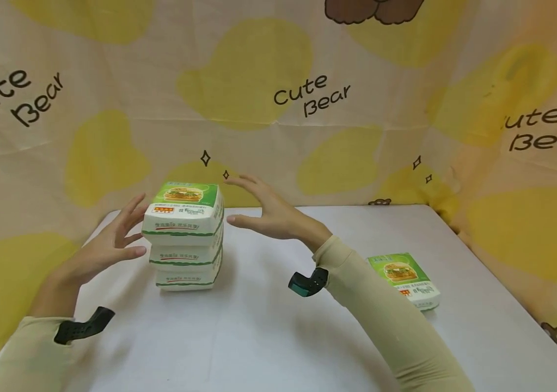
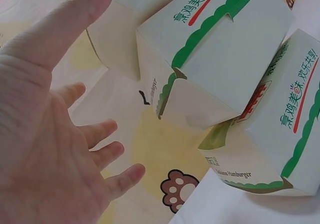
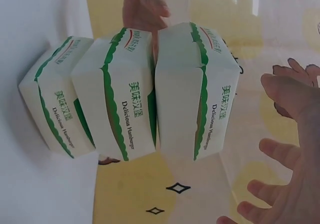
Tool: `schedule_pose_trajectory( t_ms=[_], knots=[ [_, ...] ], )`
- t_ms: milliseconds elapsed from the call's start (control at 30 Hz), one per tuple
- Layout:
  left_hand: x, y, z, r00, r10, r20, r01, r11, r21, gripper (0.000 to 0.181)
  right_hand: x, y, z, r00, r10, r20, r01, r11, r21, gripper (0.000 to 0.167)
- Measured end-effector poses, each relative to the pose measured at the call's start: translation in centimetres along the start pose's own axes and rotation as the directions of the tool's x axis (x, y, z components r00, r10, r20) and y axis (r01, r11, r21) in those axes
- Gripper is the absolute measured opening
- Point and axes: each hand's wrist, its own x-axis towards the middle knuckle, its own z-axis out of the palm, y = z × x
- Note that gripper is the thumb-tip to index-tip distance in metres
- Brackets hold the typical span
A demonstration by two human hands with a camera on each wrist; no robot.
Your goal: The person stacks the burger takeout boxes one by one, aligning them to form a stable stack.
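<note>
Three green-and-white hamburger boxes stand stacked on the table, the top box (image 1: 182, 209) showing a printed burger, with the middle box (image 1: 185, 255) and bottom box (image 1: 185, 279) beneath. My left hand (image 1: 111, 234) is at the stack's left side, fingers spread; the left wrist view shows a gap between this hand (image 2: 60, 134) and the boxes. To the right of the stack, my right hand (image 1: 278, 215) is held with thumb and fingers apart. In the right wrist view that hand (image 3: 285, 179) is clear of the top box (image 3: 192, 93) and holds nothing.
Another hamburger box (image 1: 403, 277) lies on the white table (image 1: 268, 337) at the right, partly behind my right sleeve (image 1: 381, 316). A patterned cloth (image 1: 258, 71) with "Cute Bear" lettering hangs behind and along the sides of the table.
</note>
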Motion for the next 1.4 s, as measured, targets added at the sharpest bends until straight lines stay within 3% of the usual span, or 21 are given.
schedule_pose_trajectory(
  t_ms=[200,500,633,800,1133,1400],
  knots=[
    [-0.2,0.0,-0.4,0.999,0.041,-0.004,-0.041,0.998,-0.045,0.099,-1.6,1.0,-0.6,0.999,0.040,-0.009,-0.040,0.999,0.007,0.072],
    [-0.1,-0.1,-0.8,0.991,0.127,-0.045,-0.132,0.983,-0.127,0.071,-4.4,3.0,-0.9,0.998,0.045,-0.037,-0.044,0.999,0.022,0.067],
    [0.0,0.4,-0.6,0.985,0.147,-0.093,-0.160,0.975,-0.151,0.065,-5.8,3.8,-1.2,0.998,0.038,-0.053,-0.038,0.999,0.009,0.066],
    [0.3,1.2,-0.1,0.963,0.203,-0.177,-0.238,0.949,-0.209,0.062,-7.5,4.3,-2.4,0.997,0.037,-0.072,-0.037,0.999,-0.005,0.064],
    [0.3,2.4,0.3,0.931,0.204,-0.303,-0.252,0.959,-0.129,0.058,-11.5,5.7,-5.3,0.991,0.106,-0.077,-0.110,0.992,-0.055,0.067],
    [0.3,3.2,0.4,0.916,0.200,-0.348,-0.251,0.962,-0.108,0.054,-14.0,7.2,-6.9,0.985,0.148,-0.089,-0.157,0.981,-0.109,0.066]
  ],
)
